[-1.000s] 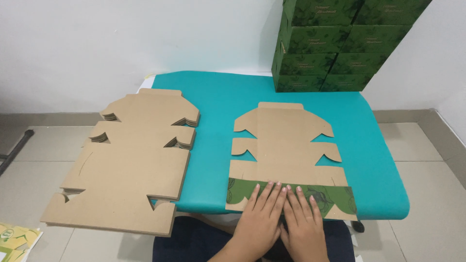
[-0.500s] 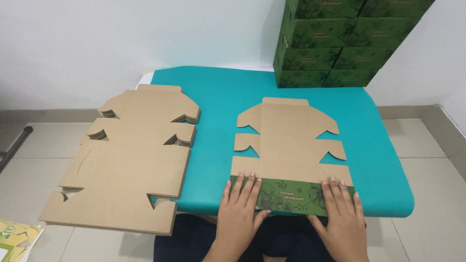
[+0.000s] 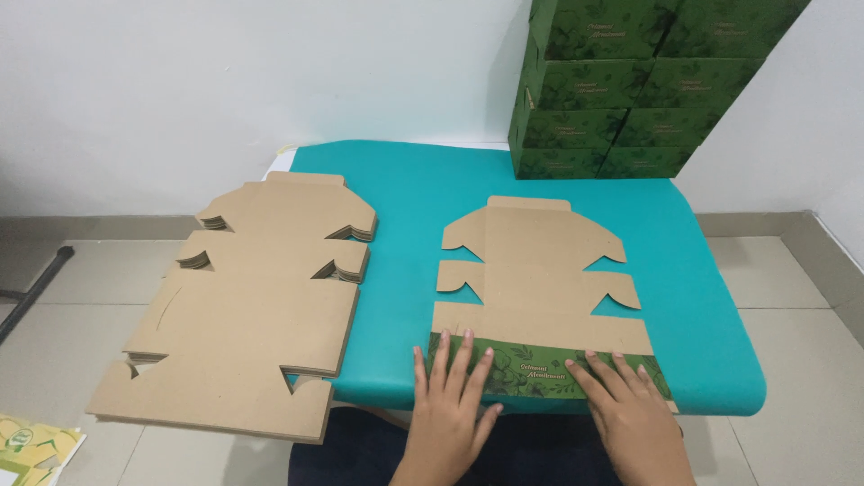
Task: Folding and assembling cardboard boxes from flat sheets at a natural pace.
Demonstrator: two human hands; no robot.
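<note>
Nearest, the left hand (image 3: 454, 396) and right hand (image 3: 630, 405) lie flat, fingers spread, well apart, pressing the green folded flap (image 3: 540, 378) of 1 flat cardboard box blank (image 3: 540, 279) on the teal table (image 3: 423, 234). Left, a stack of blanks (image 3: 252, 306). Beyond, perhaps 8 green boxes (image 3: 621, 81).

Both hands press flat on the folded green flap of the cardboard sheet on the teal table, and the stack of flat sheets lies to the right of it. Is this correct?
Not quite. In the head view, the stack of flat sheets lies to the left of the cardboard sheet, not the right. The rest holds: the left hand and right hand press flat on the folded green flap, on the teal table.
</note>
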